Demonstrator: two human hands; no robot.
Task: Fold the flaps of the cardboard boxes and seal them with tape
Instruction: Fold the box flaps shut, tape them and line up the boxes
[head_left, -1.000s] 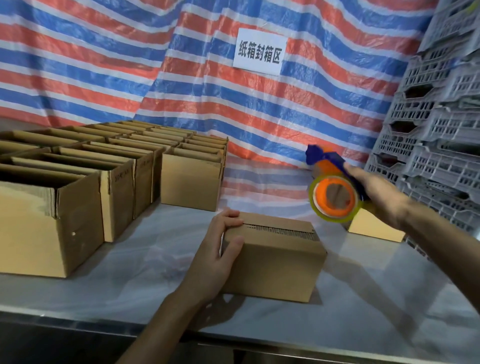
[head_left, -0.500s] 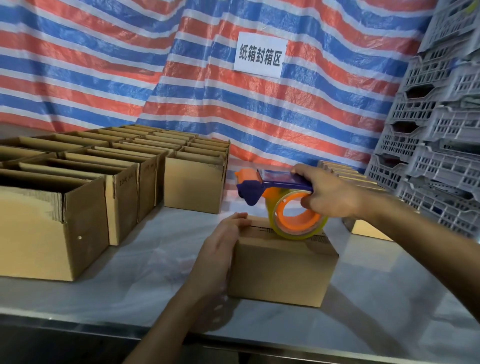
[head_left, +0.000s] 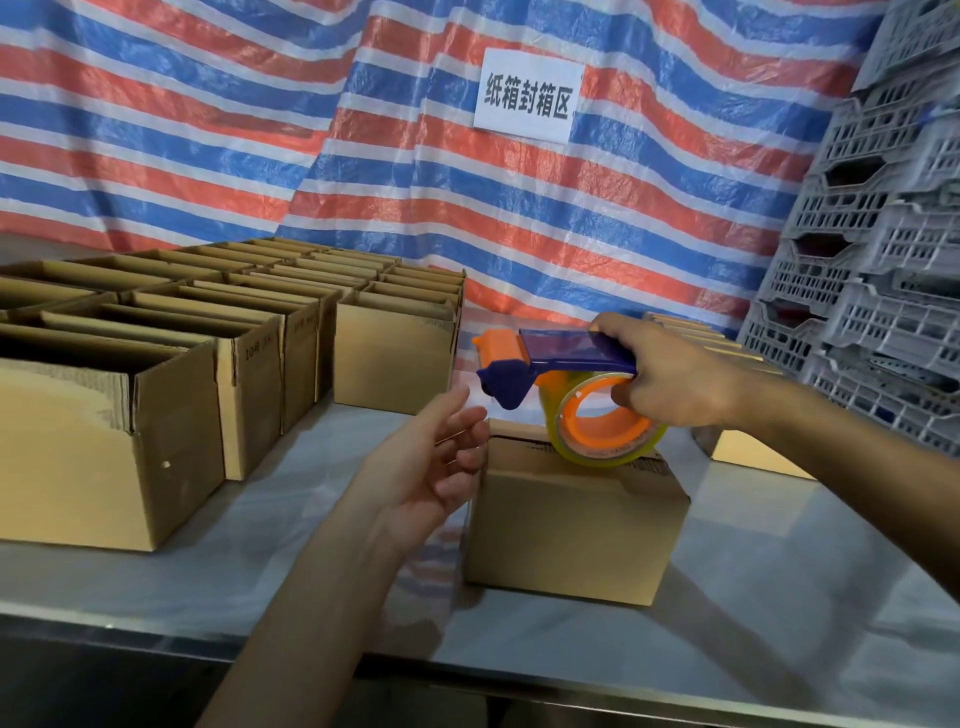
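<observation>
Centrally, on the tabletop (head_left: 779, 597), a closed cardboard box (head_left: 574, 525) is placed. A tape dispenser (head_left: 571, 395), rested on the box's top, is gripped by the right hand (head_left: 660, 374). Beside the box's left edge, the left hand (head_left: 426, 467) is held with fingers (head_left: 467, 415) released.

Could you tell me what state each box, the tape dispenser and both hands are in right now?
closed box: flaps folded shut, on the table.
tape dispenser: roll resting on the closed box's top.
open boxes: flaps up, unsealed.
left hand: open, beside the box, holding nothing.
right hand: gripping the tape dispenser.
</observation>
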